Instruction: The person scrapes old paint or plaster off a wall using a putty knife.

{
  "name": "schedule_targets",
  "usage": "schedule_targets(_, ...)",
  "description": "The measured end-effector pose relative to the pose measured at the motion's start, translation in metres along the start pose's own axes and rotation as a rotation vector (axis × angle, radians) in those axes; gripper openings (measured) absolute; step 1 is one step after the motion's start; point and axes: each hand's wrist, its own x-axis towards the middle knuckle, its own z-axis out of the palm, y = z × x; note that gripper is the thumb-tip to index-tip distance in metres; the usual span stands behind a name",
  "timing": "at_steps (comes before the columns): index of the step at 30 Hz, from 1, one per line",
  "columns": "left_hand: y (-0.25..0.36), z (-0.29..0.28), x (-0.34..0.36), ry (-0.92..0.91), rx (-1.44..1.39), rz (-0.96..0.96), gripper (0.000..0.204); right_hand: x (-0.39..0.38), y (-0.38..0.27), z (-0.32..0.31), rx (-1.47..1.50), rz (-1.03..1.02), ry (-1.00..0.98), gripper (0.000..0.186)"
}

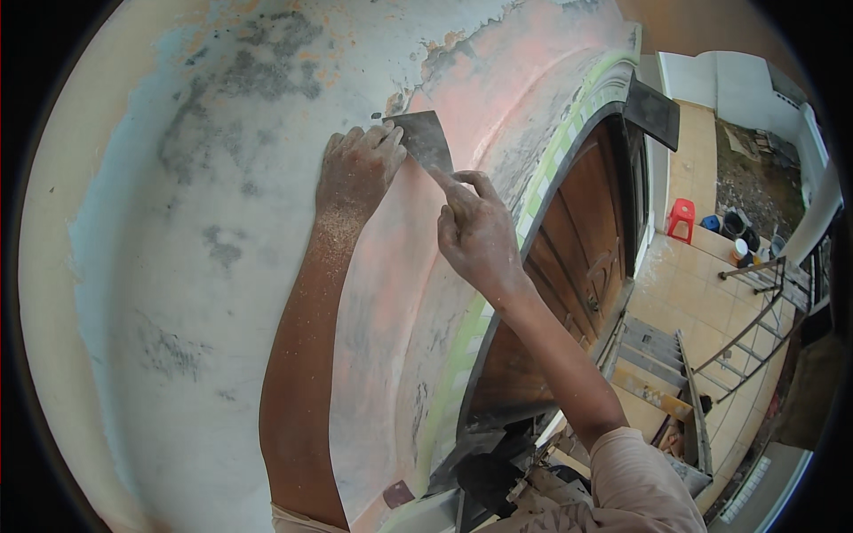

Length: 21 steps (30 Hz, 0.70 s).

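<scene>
Flat, broad, dark grey scraper [426,138]: upper centre of the frame, blade over the wall, handle end toward the lower right.
Dusty right hand [480,233]: centre of the frame, fingers gripping the scraper's handle end.
Dust-coated left hand [357,173]: upper centre, fingers bent at the blade's left edge; whether they pinch it cannot be told.
Patchy white-and-pink plastered wall [258,302]: left and centre, grey-stained at upper left.
Arched brown wooden door [569,240]: right of centre.
Red plastic stool [681,219]: right side.
Metal ladder [751,342]: lower right.
</scene>
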Motion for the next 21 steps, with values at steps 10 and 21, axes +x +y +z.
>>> schedule_targets(10, 0.000, 0.001, -0.001, -0.022, -0.017, 0.005, 0.027, -0.006, 0.003, -0.009, -0.023, 0.123, -0.096, 0.056)
schedule_targets(21, 0.000, -0.001, 0.001, -0.050, 0.001, -0.016, 0.026, -0.003, 0.008, -0.006, 0.641, 0.564, -0.145, 0.047)
